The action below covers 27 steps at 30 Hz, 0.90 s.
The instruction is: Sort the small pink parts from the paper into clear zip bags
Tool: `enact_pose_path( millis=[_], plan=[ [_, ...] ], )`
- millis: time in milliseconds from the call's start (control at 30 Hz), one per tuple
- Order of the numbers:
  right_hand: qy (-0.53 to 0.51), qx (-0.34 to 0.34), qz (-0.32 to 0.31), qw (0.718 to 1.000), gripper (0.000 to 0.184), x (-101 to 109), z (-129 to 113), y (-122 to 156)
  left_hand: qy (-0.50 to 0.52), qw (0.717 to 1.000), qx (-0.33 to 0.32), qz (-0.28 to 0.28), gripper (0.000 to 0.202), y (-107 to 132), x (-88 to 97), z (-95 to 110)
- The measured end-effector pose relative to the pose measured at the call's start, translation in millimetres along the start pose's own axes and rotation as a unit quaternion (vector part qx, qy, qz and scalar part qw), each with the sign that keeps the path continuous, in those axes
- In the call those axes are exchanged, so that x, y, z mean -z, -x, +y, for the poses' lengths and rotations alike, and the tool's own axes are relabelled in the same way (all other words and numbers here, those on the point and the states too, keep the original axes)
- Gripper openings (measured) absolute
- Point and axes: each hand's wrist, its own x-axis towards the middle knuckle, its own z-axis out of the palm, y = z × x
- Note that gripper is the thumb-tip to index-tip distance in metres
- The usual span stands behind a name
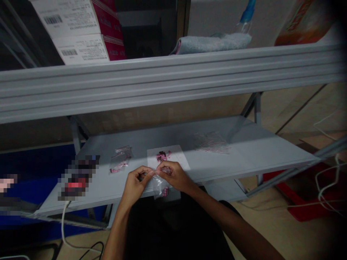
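Observation:
A small clear plastic bag [159,186] with a few pink beads [165,191] at its bottom hangs between my hands at the table's front edge. My left hand [139,179] pinches the bag's top edge from the left. From the right, my right hand [171,174] pinches the same edge, its fingertips meeting those of the left. Just beyond my fingers, a loose heap of pink and dark red beads [162,156] lies on a white sheet [179,156]. Part of the sheet is hidden behind my hands.
Filled bead bags [120,160] lie to the left, flat clear bags [213,143] to the right. A blurred-out item [77,180] with a white cable [63,220] is at the left end. Above runs a grey shelf edge [162,83] bearing boxes [78,30] and a cloth [214,43].

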Motion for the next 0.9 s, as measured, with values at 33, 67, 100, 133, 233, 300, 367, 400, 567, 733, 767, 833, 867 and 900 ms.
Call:
enact_pose_path(
  millis=[33, 67, 100, 133, 233, 300, 367, 400, 567, 733, 767, 833, 867, 900],
  plan=[
    [-0.011, -0.007, 0.004, 1.000, 0.017, -1, 1, 0, 0.001, 1.000, 0.000, 0.005, 0.022, 0, 0.2, 0],
    [-0.021, -0.016, 0.006, 1.000, 0.018, -1, 2, 1, 0.003, 1.000, 0.000, 0.012, 0.022, 0, 0.5, 0],
    [-0.032, -0.027, 0.007, 0.999, 0.020, -2, 4, 1, 0.005, 1.000, 0.000, 0.018, 0.023, 0, 0.9, 0],
    [-0.041, -0.039, 0.007, 0.998, 0.022, -2, 5, 1, 0.008, 1.000, 0.000, 0.024, 0.023, 0, 1.2, -1],
    [-0.063, -0.055, 0.008, 0.996, 0.025, -2, 5, 1, 0.013, 1.000, -0.005, 0.023, 0.022, 0, 2.0, -2],
    [-0.071, -0.046, 0.002, 0.996, 0.024, 0, 3, 1, 0.004, 1.000, -0.014, 0.012, 0.020, 0, 1.8, -1],
    [-0.073, -0.033, -0.005, 0.997, 0.023, 1, -2, 1, -0.005, 1.000, -0.017, -0.002, 0.019, 0, 1.1, -1],
    [-0.072, -0.028, -0.006, 0.997, 0.022, 1, -4, 1, -0.007, 1.000, -0.017, -0.007, 0.020, 0, 0.7, 0],
    [-0.099, -0.055, 0.001, 0.994, 0.023, -3, -4, 1, 0.000, 1.000, -0.013, 0.019, 0.022, 0, 0.5, 2],
    [-0.116, -0.073, 0.023, 0.990, 0.027, -3, -1, 0, 0.012, 1.000, -0.004, 0.019, 0.023, 1, 1.6, 5],
    [-0.118, -0.064, 0.021, 0.991, 0.028, -2, -2, 0, 0.012, 1.000, -0.005, 0.012, 0.022, 1, 1.5, 6],
    [-0.120, -0.046, 0.009, 0.992, 0.028, -1, -4, 1, 0.010, 1.000, -0.010, 0.001, 0.021, 2, 1.1, 6],
    [-0.120, -0.041, 0.001, 0.992, 0.028, -1, -5, 1, 0.008, 1.000, -0.012, -0.002, 0.021, 2, 1.0, 7],
    [-0.116, -0.040, -0.002, 0.992, 0.028, -2, -6, 1, 0.007, 1.000, -0.014, -0.004, 0.021, 2, 0.9, 6]
  ],
)
